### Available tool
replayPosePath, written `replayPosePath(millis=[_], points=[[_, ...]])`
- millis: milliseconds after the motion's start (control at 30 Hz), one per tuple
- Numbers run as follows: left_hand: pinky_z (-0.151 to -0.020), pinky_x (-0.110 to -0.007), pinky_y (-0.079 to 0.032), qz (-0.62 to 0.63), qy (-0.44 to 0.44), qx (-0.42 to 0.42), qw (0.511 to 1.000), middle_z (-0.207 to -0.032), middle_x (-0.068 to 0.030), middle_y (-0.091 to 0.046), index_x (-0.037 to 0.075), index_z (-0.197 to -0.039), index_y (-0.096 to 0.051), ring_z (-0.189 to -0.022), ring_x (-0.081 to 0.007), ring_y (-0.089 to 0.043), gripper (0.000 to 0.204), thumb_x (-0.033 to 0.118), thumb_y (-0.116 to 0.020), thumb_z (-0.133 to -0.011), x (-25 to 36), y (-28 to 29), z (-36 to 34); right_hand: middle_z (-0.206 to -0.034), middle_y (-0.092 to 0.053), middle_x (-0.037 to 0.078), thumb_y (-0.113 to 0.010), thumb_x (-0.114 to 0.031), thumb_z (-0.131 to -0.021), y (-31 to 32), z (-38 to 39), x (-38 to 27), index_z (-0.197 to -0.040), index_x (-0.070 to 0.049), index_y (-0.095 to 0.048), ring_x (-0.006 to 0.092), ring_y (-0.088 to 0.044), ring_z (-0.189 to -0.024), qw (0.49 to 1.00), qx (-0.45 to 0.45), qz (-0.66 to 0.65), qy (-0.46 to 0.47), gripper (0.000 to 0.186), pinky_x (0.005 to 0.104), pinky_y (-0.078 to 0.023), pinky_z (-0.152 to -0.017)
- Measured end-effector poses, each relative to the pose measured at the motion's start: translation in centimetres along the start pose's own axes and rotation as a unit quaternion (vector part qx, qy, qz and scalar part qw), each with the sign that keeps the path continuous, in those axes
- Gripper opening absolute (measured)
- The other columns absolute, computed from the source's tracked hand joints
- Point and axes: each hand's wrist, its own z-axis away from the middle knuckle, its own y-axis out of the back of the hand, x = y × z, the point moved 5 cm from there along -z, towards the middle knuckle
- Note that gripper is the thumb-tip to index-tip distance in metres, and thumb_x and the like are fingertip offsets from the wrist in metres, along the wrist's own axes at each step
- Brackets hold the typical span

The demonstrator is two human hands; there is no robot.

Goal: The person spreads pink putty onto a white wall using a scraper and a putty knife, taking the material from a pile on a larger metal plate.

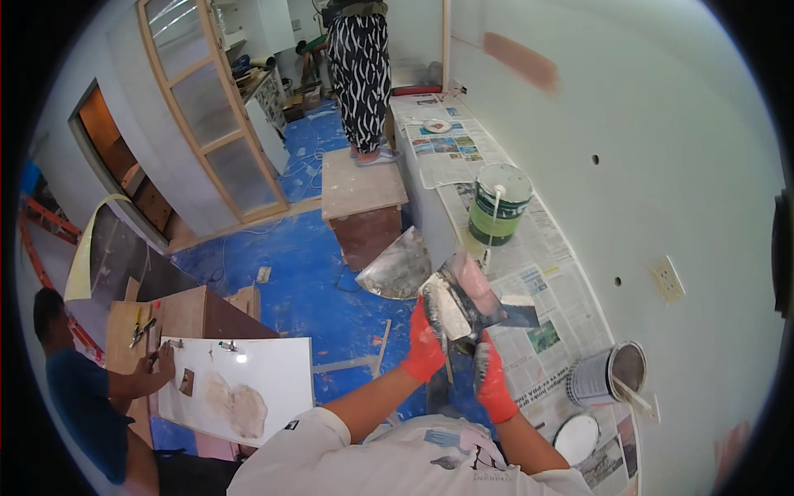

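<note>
Both my hands wear red gloves with grey palms and meet in front of me, above the edge of the newspaper-covered ledge. My left hand [425, 341] is closed round a flat scraper [447, 307] coated with pale putty. Closed on the handle of a putty knife, my right hand [494, 382] is just beside it. Pink putty [471, 285] lies in a thick lump on the dark metal blades, which overlap, so I cannot tell which blade bears it. My fingers hide most of both handles.
Newspaper [529, 364] covers the ledge along the right wall. On it stand a green bucket [499, 207] with a stick, an open can [608, 376] and a round lid [576, 438]. One person [360, 78] stands on a wooden box [364, 186]; another [91, 388] works at a white panel [285, 372].
</note>
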Motion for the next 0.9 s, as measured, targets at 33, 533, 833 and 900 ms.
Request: replayPosePath(millis=[33, 533, 833, 900], points=[[-0.113, -0.040, -0.033, 0.029, 0.053, 0.008, 0.998, -0.145, -0.0168, -0.043, -0.002, -0.148, -0.030, -0.135, -0.0281, -0.043, 0.066, 0.029, -0.057, -0.097, -1.8, 1.3, -1.3, -0.126, -0.059, 0.016, -0.054, -0.010, -0.096, -3.1, -2.0, -4.1, -0.134, -0.002, -0.055, 0.0244, -0.059, -0.107, 0.966, -0.074, 0.202, 0.142, 0.039, 0.0360, -0.045, -0.093], [-0.070, -0.037, -0.050, -0.621, 0.119, -0.197, 0.749, -0.090, -0.0121, -0.062, -0.002, -0.152, -0.024, -0.068, -0.0218, -0.058, 0.069, 0.021, -0.059, -0.096, 1.8, 10.1, -24.6, -0.102, -0.068, 0.006, -0.067, -0.010, -0.091, -3.7, -28.8, -10.7, -0.116, 0.003, -0.061, 0.0119, -0.063, -0.084, 0.991, 0.106, -0.009, -0.085, 0.028, 0.0278, -0.050, -0.075], [-0.060, -0.039, -0.051, 0.059, 0.288, -0.151, 0.944, -0.085, -0.0123, -0.061, -0.002, -0.121, -0.052, -0.065, -0.0248, -0.061, 0.035, 0.018, -0.060, -0.094, -5.3, 18.3, -38.4, -0.139, -0.048, 0.022, -0.064, 0.003, -0.082, -7.7, -38.6, -10.0, -0.132, -0.001, -0.054, 0.0350, -0.052, -0.126, 0.952, 0.253, -0.170, -0.012, 0.051, 0.0390, -0.047, -0.100], [-0.058, -0.042, -0.052, 0.215, 0.406, -0.217, 0.861, -0.084, -0.0138, -0.061, 0.000, -0.107, -0.056, -0.066, -0.0262, -0.062, 0.023, 0.019, -0.059, -0.095, -4.8, 17.9, -40.0, -0.137, -0.049, 0.022, -0.065, 0.003, -0.082, -10.8, -40.8, -11.2, -0.130, 0.000, -0.055, 0.0369, -0.053, -0.123, 0.966, 0.224, 0.084, 0.096, 0.049, 0.0401, -0.046, -0.101]])
